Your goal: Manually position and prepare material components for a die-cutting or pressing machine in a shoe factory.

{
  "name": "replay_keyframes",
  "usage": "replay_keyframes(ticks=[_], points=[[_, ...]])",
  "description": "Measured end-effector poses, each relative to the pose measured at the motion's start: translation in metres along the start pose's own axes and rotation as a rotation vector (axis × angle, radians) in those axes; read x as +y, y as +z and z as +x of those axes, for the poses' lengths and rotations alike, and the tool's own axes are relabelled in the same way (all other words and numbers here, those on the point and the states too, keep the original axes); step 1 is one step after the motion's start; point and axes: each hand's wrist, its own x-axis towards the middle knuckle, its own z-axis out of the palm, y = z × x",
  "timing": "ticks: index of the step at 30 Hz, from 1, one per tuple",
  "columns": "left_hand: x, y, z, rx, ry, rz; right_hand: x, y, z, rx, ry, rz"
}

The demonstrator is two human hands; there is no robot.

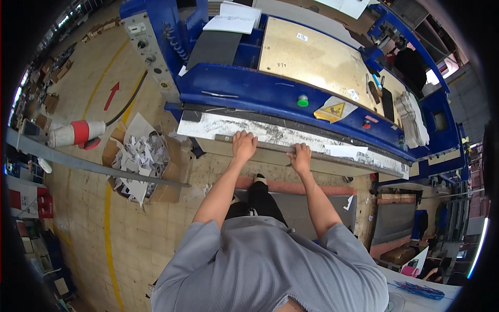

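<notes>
My left hand and my right hand are both at the front of a blue machine. Between them runs a long, narrow grey-brown bar, lying along the front edge of a scuffed white ledge. The fingers of each hand curl over this bar from above, the left nearer its left end. Both thumbs are partly hidden, and the bar's underside does not show. To the right of my right hand, a torn piece of white paper lies on the ledge.
A cardboard box of paper scraps stands at left, with a grey rail crossing before it. The machine carries a green button, a red button, a wooden board, hand tools and stacked white pieces.
</notes>
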Motion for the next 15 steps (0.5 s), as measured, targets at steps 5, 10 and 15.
replay_keyframes(ticks=[5,10,15], points=[[-0.001,0.002,-0.003,0.024,-0.006,0.03,-0.005,-0.002,-0.001,-0.015,0.016,0.014],[0.003,0.0,-0.007,0.031,-0.015,0.038,-0.005,-0.003,-0.005,-0.01,0.025,0.035],[0.003,-0.007,-0.027,0.028,0.013,0.015,-0.009,-0.014,-0.025,-0.095,0.037,0.058]])
